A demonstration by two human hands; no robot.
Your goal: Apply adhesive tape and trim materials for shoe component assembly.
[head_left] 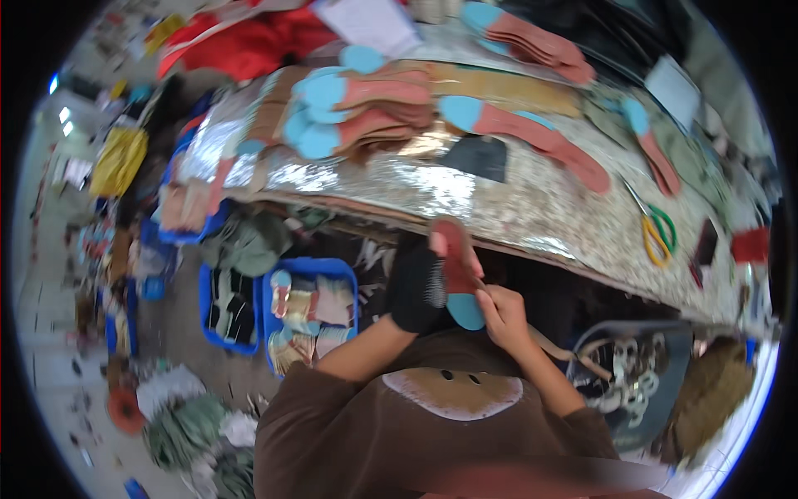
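Between my hands, in front of my chest, is a shoe insole [459, 266], reddish brown with a light-blue end pointing toward me. My left hand [422, 281], in a black glove with bare fingertips, grips it from the left side and around its far part. The fingers and thumb of my right hand [504, 314] pinch its right edge near the blue part. On the table beyond lies a heap of similar insoles [378, 100], with more insoles [544, 143] to its right. A dark flat piece [476, 156] lies between them.
Scissors [652, 224] with green and yellow handles lie at the table's [532, 218] right. Blue bins [356, 291] with stacked pieces stand on the floor at left. At lower right is a grey bin [644, 420] with white scraps. Another insole stack [540, 46] lies at the back.
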